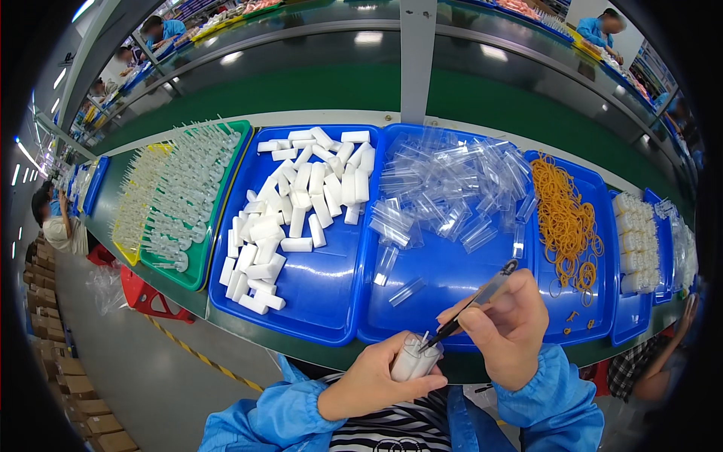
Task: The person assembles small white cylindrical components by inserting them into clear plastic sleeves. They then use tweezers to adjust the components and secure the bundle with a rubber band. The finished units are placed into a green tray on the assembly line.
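Close to my body, my left hand (373, 383) is closed around a small white, bottle-like piece with a clear upper part (413, 361). My right hand (512, 328) grips dark tweezers (486, 294) between thumb and fingers. Their thin black tips point down to the left and reach the top of the white piece, where a short thin stem stands up. Whether the tips pinch that stem is too small to tell. Just beyond my hands lies a blue tray (444, 303) with clear plastic sleeves (452, 177).
Left of it, a blue tray (324, 282) holds white blocks (301, 181); farther left, a green tray (242, 143) carries clear stemmed parts (184, 181). To the right are orange rubber bands (561, 211) and white-yellow parts (636, 241). A metal post (416, 68) rises behind the trays. Other people work farther off.
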`<state>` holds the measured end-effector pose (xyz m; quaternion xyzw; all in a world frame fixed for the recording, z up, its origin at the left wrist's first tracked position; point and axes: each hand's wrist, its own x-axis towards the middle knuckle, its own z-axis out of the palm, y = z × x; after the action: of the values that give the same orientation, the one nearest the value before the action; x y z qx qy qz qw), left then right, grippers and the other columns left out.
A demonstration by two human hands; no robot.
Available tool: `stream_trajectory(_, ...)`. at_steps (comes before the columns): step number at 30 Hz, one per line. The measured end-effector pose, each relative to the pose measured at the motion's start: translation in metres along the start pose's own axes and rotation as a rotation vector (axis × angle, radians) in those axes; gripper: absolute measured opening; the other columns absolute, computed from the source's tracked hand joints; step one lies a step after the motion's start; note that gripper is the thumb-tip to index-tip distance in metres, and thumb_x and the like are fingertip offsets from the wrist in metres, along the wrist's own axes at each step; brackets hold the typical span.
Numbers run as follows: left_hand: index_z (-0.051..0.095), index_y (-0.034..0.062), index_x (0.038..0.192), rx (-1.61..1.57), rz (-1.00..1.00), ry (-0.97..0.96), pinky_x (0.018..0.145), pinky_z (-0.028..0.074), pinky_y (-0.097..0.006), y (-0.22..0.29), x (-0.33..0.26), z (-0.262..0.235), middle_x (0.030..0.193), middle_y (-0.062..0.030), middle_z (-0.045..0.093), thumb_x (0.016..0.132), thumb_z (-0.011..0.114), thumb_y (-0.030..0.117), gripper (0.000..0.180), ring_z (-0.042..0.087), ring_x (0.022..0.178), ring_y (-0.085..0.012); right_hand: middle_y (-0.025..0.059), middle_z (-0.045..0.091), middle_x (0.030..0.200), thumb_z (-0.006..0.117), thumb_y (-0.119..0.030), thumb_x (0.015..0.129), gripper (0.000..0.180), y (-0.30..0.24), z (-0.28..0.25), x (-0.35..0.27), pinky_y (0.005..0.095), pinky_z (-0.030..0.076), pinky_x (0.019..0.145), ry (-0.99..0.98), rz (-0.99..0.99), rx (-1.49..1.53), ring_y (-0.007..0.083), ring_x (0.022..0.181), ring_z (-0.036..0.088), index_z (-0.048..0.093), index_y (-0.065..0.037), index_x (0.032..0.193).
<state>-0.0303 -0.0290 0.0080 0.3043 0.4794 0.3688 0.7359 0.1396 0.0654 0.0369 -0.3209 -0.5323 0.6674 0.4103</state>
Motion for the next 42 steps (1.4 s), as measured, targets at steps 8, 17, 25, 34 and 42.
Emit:
stream_trajectory(8,0.059,0.0032,0.108,0.2,0.12,0.063,0.069,0.047,-0.027,-0.016,0.004,-0.001,0.089,-0.0037,0.061,0.085,0.078,0.025,0.037,0.054,0.077,-0.0104,0.0176,0.07,0.093,0.069,0.001,0.09,0.028,0.003,0.0,0.001,0.029,0.058,0.073,-0.039,0.084,0.036,0.0204,0.089,0.071,0.044,0.002,0.104)
stream_trajectory(17,0.058,0.0037,0.107,0.149,0.192,0.079,0.069,0.047,-0.027,-0.015,0.003,0.001,0.089,-0.0038,0.061,0.087,0.077,0.023,0.033,0.055,0.078,-0.0102,0.0122,0.074,0.085,0.078,-0.008,0.085,0.031,-0.003,-0.007,-0.002,0.0255,0.056,0.068,-0.297,-0.282,-0.616,0.0142,0.081,0.073,0.053,0.003,0.1)
stream_trajectory(25,0.058,0.0033,0.106,0.216,0.168,0.083,0.068,0.047,-0.028,-0.018,0.005,0.001,0.087,-0.0045,0.061,0.086,0.077,0.025,0.035,0.055,0.077,-0.0106,0.0157,0.071,0.092,0.072,-0.003,0.089,0.031,0.009,-0.004,-0.003,0.0268,0.057,0.073,-0.052,0.053,-0.06,0.0172,0.087,0.072,0.046,0.002,0.103)
stream_trajectory(34,0.058,0.003,0.108,0.217,0.19,0.075,0.07,0.048,-0.029,-0.023,0.008,0.0,0.089,-0.0062,0.061,0.086,0.077,0.027,0.038,0.056,0.079,-0.0128,0.016,0.072,0.085,0.074,-0.001,0.087,0.03,0.014,-0.007,-0.008,0.028,0.058,0.069,-0.061,-0.292,-0.414,0.0183,0.082,0.073,0.049,0.004,0.102)
stream_trajectory(42,0.058,0.0026,0.11,0.223,0.119,0.063,0.071,0.048,-0.029,-0.018,0.007,0.0,0.091,-0.0068,0.062,0.086,0.077,0.027,0.038,0.057,0.08,-0.0131,0.0162,0.071,0.09,0.07,0.002,0.089,0.027,0.001,-0.002,0.005,0.0294,0.058,0.077,-0.081,0.077,-0.042,0.02,0.089,0.072,0.047,0.002,0.103)
